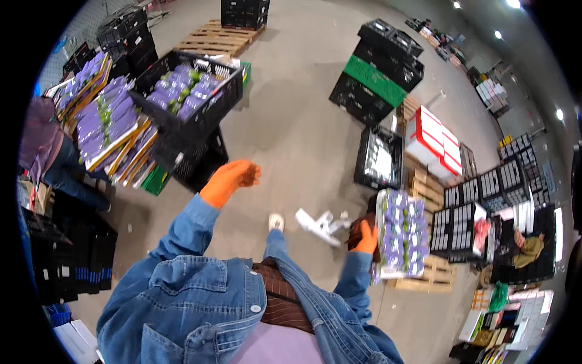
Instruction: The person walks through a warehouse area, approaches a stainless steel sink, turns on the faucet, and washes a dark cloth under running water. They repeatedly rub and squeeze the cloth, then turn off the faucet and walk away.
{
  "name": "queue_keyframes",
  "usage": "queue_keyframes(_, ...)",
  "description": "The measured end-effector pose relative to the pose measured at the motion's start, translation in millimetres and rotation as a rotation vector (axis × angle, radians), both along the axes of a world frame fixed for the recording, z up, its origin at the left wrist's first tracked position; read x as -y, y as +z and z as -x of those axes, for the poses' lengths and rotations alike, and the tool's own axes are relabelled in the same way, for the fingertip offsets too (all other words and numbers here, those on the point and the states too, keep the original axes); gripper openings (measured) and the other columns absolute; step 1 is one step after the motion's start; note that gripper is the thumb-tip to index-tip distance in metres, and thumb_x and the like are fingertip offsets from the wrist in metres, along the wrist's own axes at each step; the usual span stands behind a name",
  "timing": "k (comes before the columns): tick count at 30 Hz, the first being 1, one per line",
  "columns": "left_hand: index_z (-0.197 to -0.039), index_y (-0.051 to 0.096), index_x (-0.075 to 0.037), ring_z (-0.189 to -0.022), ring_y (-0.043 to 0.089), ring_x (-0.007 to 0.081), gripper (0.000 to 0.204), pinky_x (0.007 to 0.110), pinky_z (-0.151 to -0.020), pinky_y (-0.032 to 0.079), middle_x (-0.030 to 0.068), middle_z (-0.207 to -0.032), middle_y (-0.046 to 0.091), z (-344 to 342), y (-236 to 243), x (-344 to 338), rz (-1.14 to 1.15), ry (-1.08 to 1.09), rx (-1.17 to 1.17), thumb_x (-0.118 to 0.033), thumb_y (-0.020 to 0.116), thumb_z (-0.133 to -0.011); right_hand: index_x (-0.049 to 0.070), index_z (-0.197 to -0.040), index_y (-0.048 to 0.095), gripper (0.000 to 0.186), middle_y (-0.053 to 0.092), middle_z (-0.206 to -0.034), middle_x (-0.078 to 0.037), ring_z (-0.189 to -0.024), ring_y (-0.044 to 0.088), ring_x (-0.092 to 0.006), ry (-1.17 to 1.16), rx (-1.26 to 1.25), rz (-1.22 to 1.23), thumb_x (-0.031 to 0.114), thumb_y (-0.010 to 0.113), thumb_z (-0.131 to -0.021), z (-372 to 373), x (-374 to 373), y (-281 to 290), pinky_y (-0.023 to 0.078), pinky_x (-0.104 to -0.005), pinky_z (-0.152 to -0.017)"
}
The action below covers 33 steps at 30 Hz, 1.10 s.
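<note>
Both my hands wear orange gloves. My left hand is held out in the air above the floor, its fingers loosely bent and slightly apart, with nothing in it. Beyond it stands a black crate filled with purple-wrapped packs showing green tops. My right hand is closed at the left edge of a white tray of purple packs. A dark brown thing lies against its fingers; what exactly it grips is partly hidden.
Stacked trays of purple packs stand at left, beside a person. White scraps litter the floor. Black and green crates, a black crate, white-and-red boxes and wooden pallets line the right. Another pallet lies far ahead.
</note>
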<state>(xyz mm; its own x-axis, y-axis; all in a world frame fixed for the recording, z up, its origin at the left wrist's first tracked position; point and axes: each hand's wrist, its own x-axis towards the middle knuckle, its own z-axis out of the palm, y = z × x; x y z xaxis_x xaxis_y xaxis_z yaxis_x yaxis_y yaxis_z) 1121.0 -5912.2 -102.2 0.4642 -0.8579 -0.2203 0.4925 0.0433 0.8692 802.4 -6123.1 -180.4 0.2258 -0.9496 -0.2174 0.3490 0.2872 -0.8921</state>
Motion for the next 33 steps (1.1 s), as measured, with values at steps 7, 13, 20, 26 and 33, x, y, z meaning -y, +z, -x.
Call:
queue_keyframes(7, -0.104, 0.055, -0.001, -0.089, 0.057, 0.0218, 0.036, 0.035, -0.083, 0.043, 0.0098, -0.097, 0.059, -196.9, 4.4, 165.6, -0.065, 0.178, -0.100, -0.032, 0.051, -0.086, 0.002, -0.113, 0.051, 0.034, 0.058, -0.097, -0.007, -0.078, 0.057, -0.0149, 0.272, -0.062, 0.056, 0.005, 0.059, -0.080, -289.8, 239.4, 15.9, 0.047, -0.0265, -0.064)
queue_keyframes(13, -0.099, 0.058, -0.003, -0.081, 0.058, 0.0196, 0.037, 0.031, -0.074, 0.045, 0.0070, -0.090, 0.060, -384.1, -79.3, 314.1, -0.160, 0.448, -0.120, -0.037, 0.051, -0.084, 0.002, -0.113, 0.049, 0.039, 0.060, -0.083, -0.008, -0.064, 0.057, -0.0165, 0.470, -0.001, -0.125, 0.013, 0.062, -0.078, -546.9, 422.3, 22.1, 0.047, -0.0294, -0.052)
queue_keyframes(20, -0.099, 0.058, -0.001, -0.083, 0.058, 0.0182, 0.031, 0.032, -0.079, 0.045, 0.0078, -0.091, 0.060, -621.2, -15.7, 635.5, -0.072, 0.259, 0.098, -0.028, 0.045, -0.090, 0.002, -0.108, 0.051, 0.035, 0.059, -0.085, -0.009, -0.069, 0.056, -0.0192, 0.441, 0.114, -0.162, 0.014, 0.062, -0.077, -810.0, 634.7, 27.4, 0.047, -0.0327, -0.058)
queue_keyframes(26, -0.099, 0.057, 0.001, -0.084, 0.057, 0.0208, 0.035, 0.034, -0.080, 0.045, 0.0101, -0.093, 0.059, -798.0, -33.3, 869.0, 0.003, 0.062, 0.084, -0.031, 0.049, -0.087, -0.004, -0.121, 0.042, 0.056, 0.053, -0.111, -0.015, -0.101, 0.052, -0.0241, 0.325, 0.140, -0.319, 0.014, 0.066, -0.075, -1022.0, 823.2, -40.1, 0.042, -0.0333, -0.085)
queue_keyframes(33, -0.100, 0.057, -0.001, -0.079, 0.059, 0.0185, 0.034, 0.030, -0.075, 0.046, 0.0088, -0.091, 0.060, -1017.2, -47.3, 1081.0, -0.345, 0.170, 0.263, -0.031, 0.049, -0.087, -0.002, -0.107, 0.049, 0.033, 0.057, -0.095, -0.012, -0.081, 0.056, -0.0213, 0.258, 0.304, -0.406, 0.007, 0.060, -0.077, -1259.7, 1092.0, -23.3, 0.047, -0.0343, -0.070)
